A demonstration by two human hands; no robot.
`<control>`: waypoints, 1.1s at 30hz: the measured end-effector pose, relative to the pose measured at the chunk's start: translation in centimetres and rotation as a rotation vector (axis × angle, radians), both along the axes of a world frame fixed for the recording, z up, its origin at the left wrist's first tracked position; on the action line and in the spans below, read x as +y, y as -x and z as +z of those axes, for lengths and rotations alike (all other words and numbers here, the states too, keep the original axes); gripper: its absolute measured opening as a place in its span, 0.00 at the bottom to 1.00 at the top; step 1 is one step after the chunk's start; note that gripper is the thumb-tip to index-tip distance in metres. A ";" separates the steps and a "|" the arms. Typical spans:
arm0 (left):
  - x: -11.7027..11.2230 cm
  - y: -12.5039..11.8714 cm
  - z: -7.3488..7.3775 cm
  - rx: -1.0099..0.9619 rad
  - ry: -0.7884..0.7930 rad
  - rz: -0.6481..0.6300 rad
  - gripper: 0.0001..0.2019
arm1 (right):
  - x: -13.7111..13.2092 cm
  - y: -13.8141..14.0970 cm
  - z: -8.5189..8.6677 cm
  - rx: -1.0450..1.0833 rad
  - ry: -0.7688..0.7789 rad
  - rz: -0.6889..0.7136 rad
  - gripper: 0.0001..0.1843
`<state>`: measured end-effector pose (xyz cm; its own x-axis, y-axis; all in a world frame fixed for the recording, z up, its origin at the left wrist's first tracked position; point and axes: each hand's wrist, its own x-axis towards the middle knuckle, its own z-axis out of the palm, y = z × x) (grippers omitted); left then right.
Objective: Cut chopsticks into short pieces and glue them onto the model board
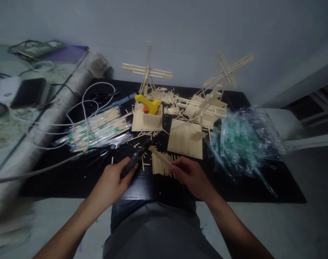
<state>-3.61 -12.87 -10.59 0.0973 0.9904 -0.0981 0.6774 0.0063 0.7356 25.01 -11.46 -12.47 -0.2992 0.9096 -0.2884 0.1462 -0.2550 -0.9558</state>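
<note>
- The person's left hand [113, 181] has its grip closed around a slim black tool [131, 163], which points forward and away from the body.
- The right hand [192, 176] holds a thin pale stick strip [161, 155] in a narrow, pinching grip, by its near end.
- That strip slants above a row of short sticks [158, 167] laid side by side on the black desk [142, 192]; I can't tell whether the two touch.
- Just beyond sits a flat wooden panel [184, 140], and left of it a stick-built box [152, 122] with a yellow glue gun [152, 105] in it.
- Two stick crosses [147, 70] stand at the back near the wall, one to each side.
- Left on the desk lies a plastic-wrapped stick bundle [101, 126], scissors [114, 145] beside it.
- Right, crumpled clear-and-green plastic wrapping [241, 142], rather blurred.
</note>
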 end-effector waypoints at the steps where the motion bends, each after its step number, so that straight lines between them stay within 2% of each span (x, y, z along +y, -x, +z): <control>1: 0.0 0.1 0.1 0.003 -0.021 0.035 0.20 | 0.0 0.0 0.0 -0.003 -0.005 -0.001 0.25; 3: -0.1 0.1 0.2 0.002 -0.043 0.070 0.21 | 0.0 0.1 0.1 0.002 -0.006 0.008 0.24; 7: -0.3 -0.5 -0.1 -0.077 0.074 -0.041 0.18 | 0.0 0.3 0.2 0.012 0.000 0.016 0.22; 8: -0.2 -0.7 -0.2 -0.126 0.085 -0.003 0.18 | 0.0 0.4 0.2 0.017 0.006 0.018 0.22; 10: 0.0 -1.3 -0.3 -0.288 0.086 0.152 0.20 | -0.3 0.7 0.3 0.045 0.032 0.033 0.23; 13: 0.4 -2.5 0.0 -0.651 0.107 0.345 0.20 | -1.1 1.6 0.3 0.116 0.093 0.060 0.26; 16: 0.6 -3.8 0.7 -0.937 0.216 0.377 0.19 | -2.1 2.7 0.1 0.179 0.134 0.053 0.28; 20: 0.4 -4.7 1.5 -1.170 0.348 0.461 0.16 | -3.3 3.9 -0.5 0.228 0.127 0.005 0.27; 26: 0.5 -5.0 2.3 -1.328 0.404 0.611 0.14 | -3.9 4.5 -1.2 0.222 0.030 -0.050 0.17; 30: 0.6 -4.9 2.5 -1.356 0.421 0.634 0.15 | -3.9 4.6 -1.5 0.184 -0.019 -0.059 0.12; 33: 0.6 -4.8 2.4 -1.378 0.421 0.600 0.14 | -3.9 4.6 -1.8 0.145 -0.074 -0.080 0.10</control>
<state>1.17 -12.30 -8.20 -0.0422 0.8410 -0.5393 -0.6699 0.3767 0.6398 20.37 -15.40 -14.23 -0.2582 0.9495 -0.1784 -0.0129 -0.1881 -0.9821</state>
